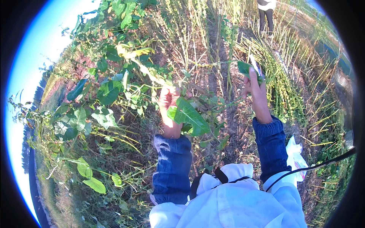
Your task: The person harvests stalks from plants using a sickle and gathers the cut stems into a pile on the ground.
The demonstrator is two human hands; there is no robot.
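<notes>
My left hand (169,100) is closed round a leafy vine stem (150,74) at the middle of the view. A broad green leaf (191,117) hangs in front of its wrist. Raised farther right, my right hand (257,93) has its fingers closed, with a dark green leaf (244,68) at the fingertips. A narrow, pale, shiny strip (255,64) sticks up beside that leaf; I cannot tell what it is or whether the hand grips it. A thin stem (213,64) stretches leftward from this leaf toward the vine.
Large-leaved vines (108,91) crowd the left side. Dry upright stalks (190,34) stand ahead, and a heap of cut green-yellow stalks (283,79) lies at right. Another person (266,17) stands at the far right. A white plastic bag (295,157) is by my right sleeve, near a black cord (323,164).
</notes>
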